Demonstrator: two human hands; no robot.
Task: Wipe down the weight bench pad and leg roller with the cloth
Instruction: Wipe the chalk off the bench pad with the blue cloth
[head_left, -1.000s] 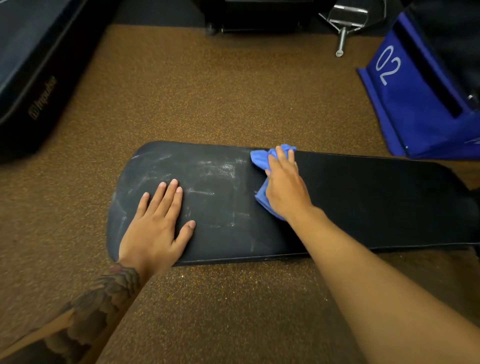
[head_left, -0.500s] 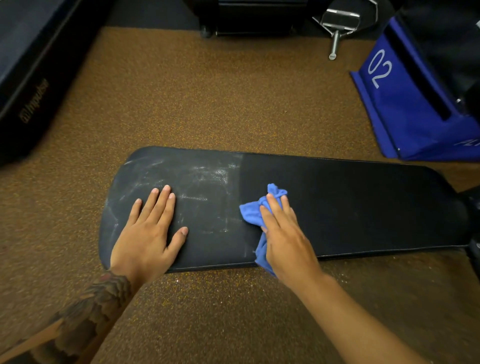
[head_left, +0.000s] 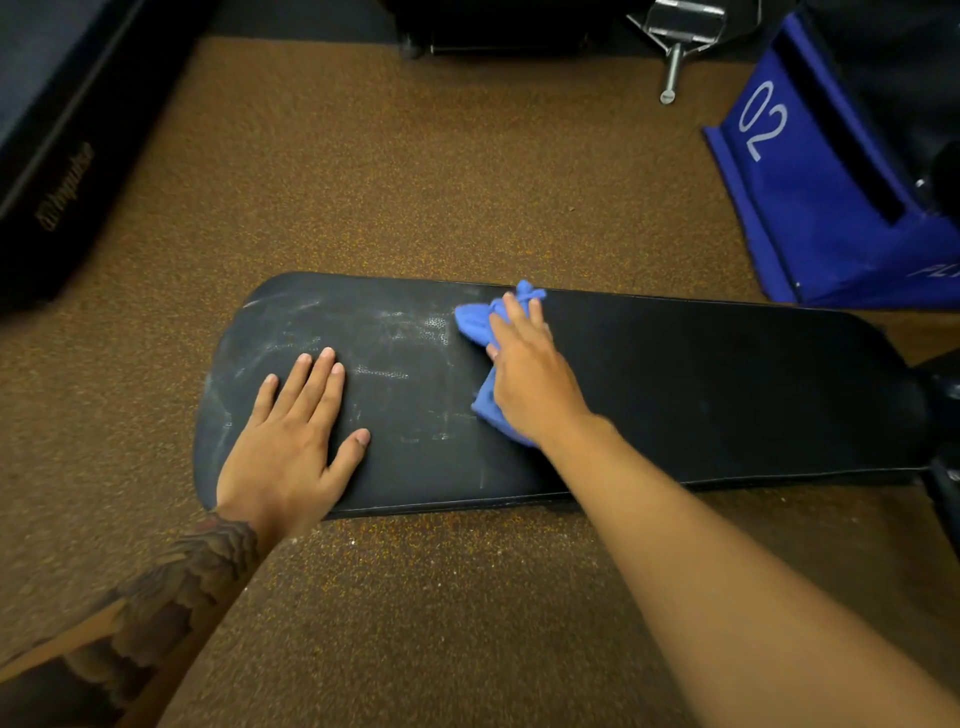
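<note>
In the head view, the bench pad (head_left: 701, 389) is seen lying across the brown floor (head_left: 415, 182). The left hand (head_left: 291, 441) is laid flat, fingers straight, on its smudged left part. The blue cloth (head_left: 475, 319) is pressed against the pad's far edge under the extended fingers of the right hand (head_left: 530, 374).
</note>
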